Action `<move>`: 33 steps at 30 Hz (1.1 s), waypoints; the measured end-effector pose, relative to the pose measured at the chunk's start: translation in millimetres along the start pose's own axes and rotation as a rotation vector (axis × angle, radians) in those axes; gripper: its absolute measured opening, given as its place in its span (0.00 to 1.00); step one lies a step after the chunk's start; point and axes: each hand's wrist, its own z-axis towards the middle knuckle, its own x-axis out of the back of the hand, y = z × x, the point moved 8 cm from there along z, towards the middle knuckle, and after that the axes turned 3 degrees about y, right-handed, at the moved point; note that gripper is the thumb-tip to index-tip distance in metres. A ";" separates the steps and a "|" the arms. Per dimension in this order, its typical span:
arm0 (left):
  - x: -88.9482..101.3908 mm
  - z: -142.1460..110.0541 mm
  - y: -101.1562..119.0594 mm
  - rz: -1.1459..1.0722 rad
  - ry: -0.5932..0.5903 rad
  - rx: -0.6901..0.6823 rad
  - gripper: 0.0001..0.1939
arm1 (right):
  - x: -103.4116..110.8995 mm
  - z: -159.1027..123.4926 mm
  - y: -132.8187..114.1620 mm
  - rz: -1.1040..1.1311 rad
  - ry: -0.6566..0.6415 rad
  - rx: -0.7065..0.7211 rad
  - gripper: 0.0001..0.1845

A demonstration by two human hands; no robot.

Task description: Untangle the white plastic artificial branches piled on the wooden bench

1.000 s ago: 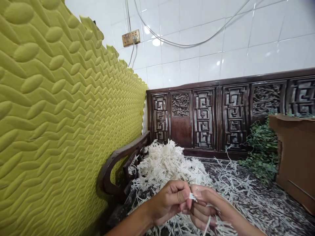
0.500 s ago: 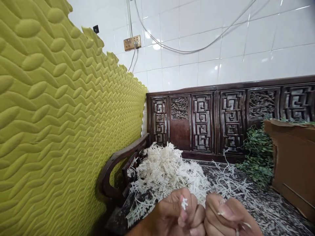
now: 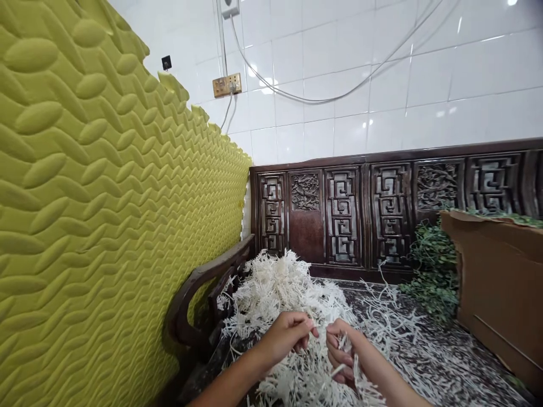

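A heap of white, thin-branched plastic sprigs (image 3: pixel 275 282) lies against the bench's left arm and spreads down toward me. Over it, my left hand (image 3: pixel 292 333) is closed in a pinch, thumb against the curled fingers. Whatever sits between those fingertips is too small to make out against the white behind. Close by on the right, a small gap away, my right hand (image 3: pixel 344 350) is wrapped round a white plastic sprig (image 3: pixel 343 342), whose pale stems poke out between the fingers. More white strands hang just below that hand.
The dark carved wooden bench (image 3: pixel 307 234) has a curved armrest (image 3: pixel 186 288) at left. A yellow foam mat (image 3: pixel 127 226) stands upright beside it. Loose white stems (image 3: pixel 394 316) lie on the seat. Green artificial foliage (image 3: pixel 432 271) and a cardboard box (image 3: pixel 500 282) are at right.
My hands were pressed together, large and near the bottom edge. Now they are farther from me over the heap, slightly apart. The view has tilted a little upward.
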 end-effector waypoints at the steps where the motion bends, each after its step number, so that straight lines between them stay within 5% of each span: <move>1: 5.2 2.1 -4.6 0.040 0.018 -0.010 0.21 | 4.0 0.4 -0.5 -0.005 0.028 -0.010 0.17; 9: 45.0 20.9 -49.3 0.228 0.202 -0.029 0.42 | 13.8 -7.3 -20.3 -0.034 0.147 0.068 0.16; 20: 44.4 8.7 -17.6 0.225 0.250 -0.071 0.42 | 26.0 -15.0 -29.7 -0.231 0.329 0.097 0.14; 26: 23.6 -1.2 9.8 0.426 0.130 -0.186 0.23 | 23.6 -17.4 -30.1 -0.241 0.358 0.144 0.14; 33: -9.7 -21.1 31.4 0.627 0.056 -0.351 0.22 | 16.5 -14.4 -24.2 -0.225 0.337 0.166 0.16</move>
